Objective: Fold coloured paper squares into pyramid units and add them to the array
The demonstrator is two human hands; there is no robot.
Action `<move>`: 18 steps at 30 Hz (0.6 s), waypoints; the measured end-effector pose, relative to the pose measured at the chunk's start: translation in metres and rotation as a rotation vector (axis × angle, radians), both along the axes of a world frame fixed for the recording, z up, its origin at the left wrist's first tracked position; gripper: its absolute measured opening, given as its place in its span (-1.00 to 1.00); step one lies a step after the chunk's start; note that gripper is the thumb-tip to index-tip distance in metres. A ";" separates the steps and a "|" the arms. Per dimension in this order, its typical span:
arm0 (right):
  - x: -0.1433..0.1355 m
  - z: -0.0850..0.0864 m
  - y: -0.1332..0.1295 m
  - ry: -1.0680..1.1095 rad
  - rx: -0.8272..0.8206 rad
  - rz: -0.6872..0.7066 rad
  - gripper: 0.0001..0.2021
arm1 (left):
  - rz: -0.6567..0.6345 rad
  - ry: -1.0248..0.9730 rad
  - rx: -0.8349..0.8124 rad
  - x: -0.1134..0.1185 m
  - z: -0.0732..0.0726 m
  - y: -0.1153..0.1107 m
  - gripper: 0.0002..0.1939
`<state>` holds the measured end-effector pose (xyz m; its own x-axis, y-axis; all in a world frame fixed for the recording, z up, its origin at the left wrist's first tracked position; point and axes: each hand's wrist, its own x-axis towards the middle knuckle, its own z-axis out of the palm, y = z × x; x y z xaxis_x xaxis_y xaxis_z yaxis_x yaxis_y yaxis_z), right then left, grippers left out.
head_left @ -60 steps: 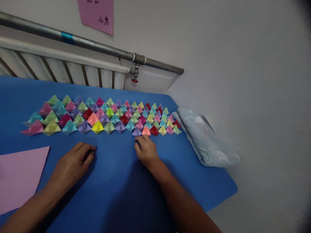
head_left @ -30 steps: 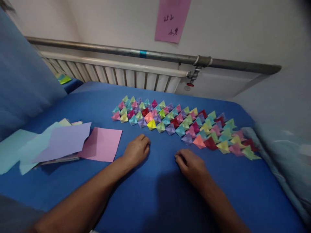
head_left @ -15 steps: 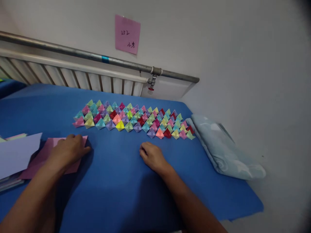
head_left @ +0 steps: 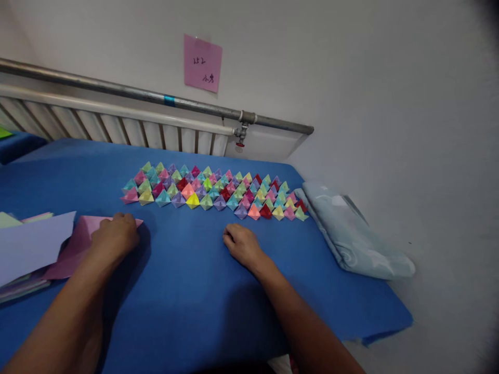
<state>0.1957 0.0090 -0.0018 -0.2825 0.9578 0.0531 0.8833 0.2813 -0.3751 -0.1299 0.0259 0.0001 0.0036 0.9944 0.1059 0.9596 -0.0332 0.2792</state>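
At the left, my left hand [head_left: 117,235] is closed on a pink sheet of paper [head_left: 74,246], whose right part is hidden under the hand. A lavender sheet [head_left: 37,244] lies on a stack of coloured paper [head_left: 27,291] beside it and overlaps the pink sheet's left part. My right hand [head_left: 242,242] rests curled on the blue surface [head_left: 183,270] near the middle, its fingers folded in with nothing visible in them. Several rows of small folded paper boats [head_left: 193,201] in many colours stand beyond both hands.
A folded pale blue blanket [head_left: 351,234] lies at the right edge. Behind the surface are a white radiator [head_left: 113,122], a metal pipe [head_left: 128,92] and a valve with a red handle [head_left: 240,143]. A pink note [head_left: 202,63] hangs on the wall.
My left hand has curled more over the pink sheet, whose right side no longer lies flat below the hand. My right hand stays nearly in place. The view has shifted slightly.
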 end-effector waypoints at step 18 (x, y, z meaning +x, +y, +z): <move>0.002 -0.006 -0.060 0.365 0.006 0.075 -0.71 | -0.533 -0.224 0.394 0.074 -0.028 -0.131 -0.46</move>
<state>0.1975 -0.0510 -0.0073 -0.3138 0.9344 0.1687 0.6685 0.3436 -0.6596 -0.0560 -0.1054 -0.0278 0.4159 0.7506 0.5134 0.7053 -0.6226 0.3389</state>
